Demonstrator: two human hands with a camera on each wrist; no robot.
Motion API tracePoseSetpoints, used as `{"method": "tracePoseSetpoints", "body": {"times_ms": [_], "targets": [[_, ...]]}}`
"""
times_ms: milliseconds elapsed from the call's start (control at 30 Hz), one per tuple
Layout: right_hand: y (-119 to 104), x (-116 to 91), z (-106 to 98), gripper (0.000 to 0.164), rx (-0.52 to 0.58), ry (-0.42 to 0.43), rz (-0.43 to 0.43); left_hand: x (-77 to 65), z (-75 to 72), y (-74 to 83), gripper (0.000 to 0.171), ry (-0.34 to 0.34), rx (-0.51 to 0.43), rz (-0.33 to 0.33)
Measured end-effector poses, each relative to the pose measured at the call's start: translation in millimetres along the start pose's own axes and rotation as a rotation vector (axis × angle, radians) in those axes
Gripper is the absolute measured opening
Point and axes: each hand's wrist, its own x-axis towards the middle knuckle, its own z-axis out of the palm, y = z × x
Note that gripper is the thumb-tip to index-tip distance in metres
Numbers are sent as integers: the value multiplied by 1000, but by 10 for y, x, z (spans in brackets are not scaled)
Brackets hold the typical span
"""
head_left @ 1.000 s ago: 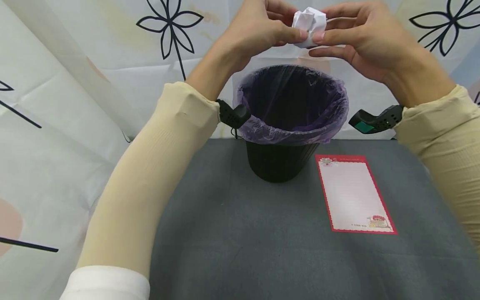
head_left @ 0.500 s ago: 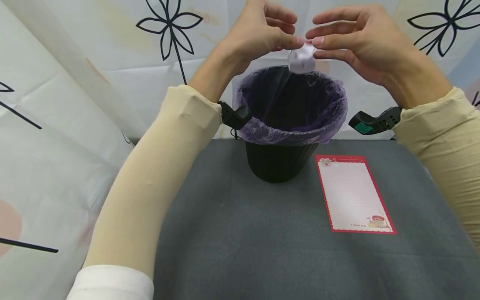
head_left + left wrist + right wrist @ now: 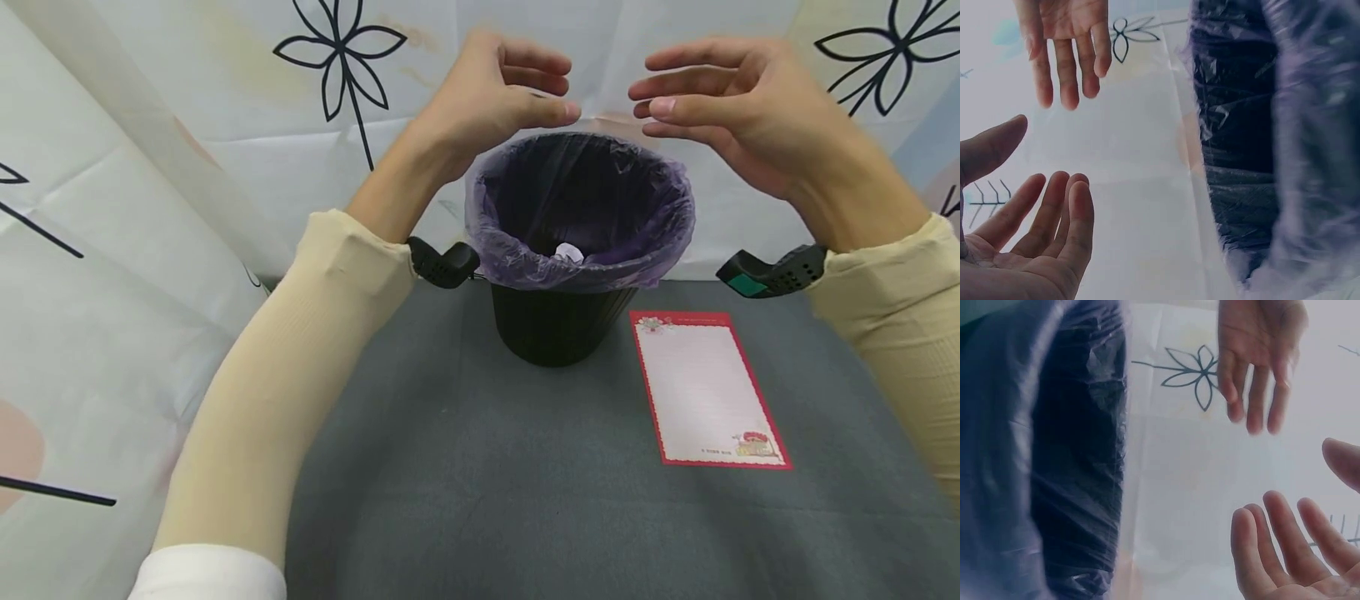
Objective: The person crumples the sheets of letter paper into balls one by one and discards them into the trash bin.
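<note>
Both my left hand (image 3: 491, 96) and my right hand (image 3: 772, 125) hang empty, fingers loose, above the upright bin (image 3: 555, 329), its mouth facing up; inside lies the paper ball (image 3: 568, 253), near side hidden, long axis unclear.

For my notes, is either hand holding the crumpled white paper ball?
No, the crumpled white paper ball lies inside the purple-lined round black bin.
</note>
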Motion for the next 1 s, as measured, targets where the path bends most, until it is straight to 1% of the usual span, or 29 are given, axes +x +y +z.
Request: {"method": "tracePoseSetpoints", "body": {"times_ms": [100, 200, 333, 433, 533, 667, 767, 833, 967, 1000], "targets": [[9, -144, -27, 42, -14, -23, -38, -157, -21, -58, 47, -7, -7, 27], [27, -293, -50, 43, -11, -60, -95, -327, -43, -136, 46, -24, -34, 64], [67, -497, -68, 45, 48, -121, -156, -543, -78, -262, 45, -41, -47, 122], [105, -666, -47, 45, 31, -121, -190, -698, -89, -357, 43, -40, -48, 153], [174, -832, -25, 44, 10, -118, -225, -847, -65, -461, 42, -41, -57, 190], [323, -1060, -13, 44, 8, -109, -202, -1050, 17, -624, 43, -55, -68, 258], [448, -1229, 5, 43, -44, -86, -168, -1199, 100, -767, 44, -57, -65, 296], [534, -1330, 7, 42, -74, -79, -139, -1288, 160, -873, 43, -51, -58, 301], [712, -1493, -13, 41, -135, -62, -65, -1432, 308, -1100, 42, -38, -49, 274], [765, -1527, -28, 41, -133, -64, -59, -1458, 351, -1158, 42, -38, -47, 265]]}}
